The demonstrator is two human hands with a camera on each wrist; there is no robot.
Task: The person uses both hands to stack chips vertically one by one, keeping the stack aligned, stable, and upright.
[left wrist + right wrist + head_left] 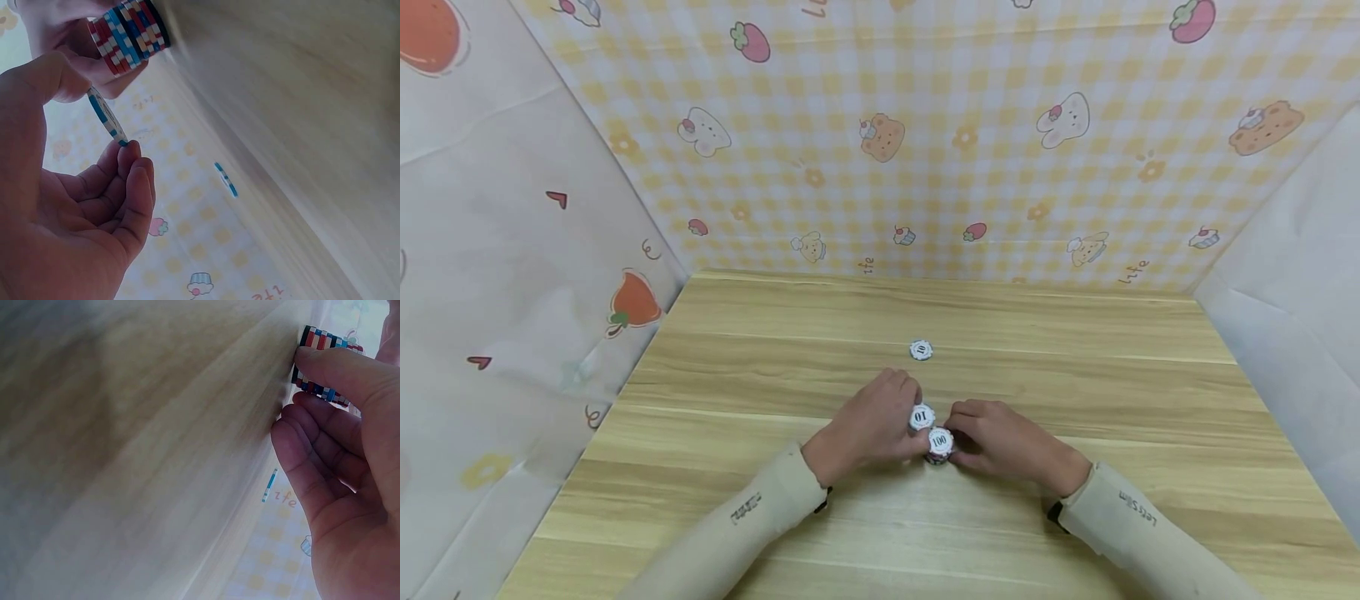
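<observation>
My left hand (874, 423) pinches a single poker chip (921, 417) marked 10, white with blue edge blocks, between thumb and fingertips. In the left wrist view that chip (107, 117) is held on edge, apart from the table. Just beside it stands a stack of poker chips (939, 443), its top one marked 100. My right hand (1000, 442) grips this stack from the right, thumb and fingers on its sides. Red, blue, white and black bands show along the stack (325, 340) in the right wrist view.
Another poker chip (921, 349) marked 10 lies flat on the wooden table (760, 350), beyond both hands. A yellow checked cloth (955, 183) hangs at the table's back edge. White printed sheets (527, 275) stand along the sides.
</observation>
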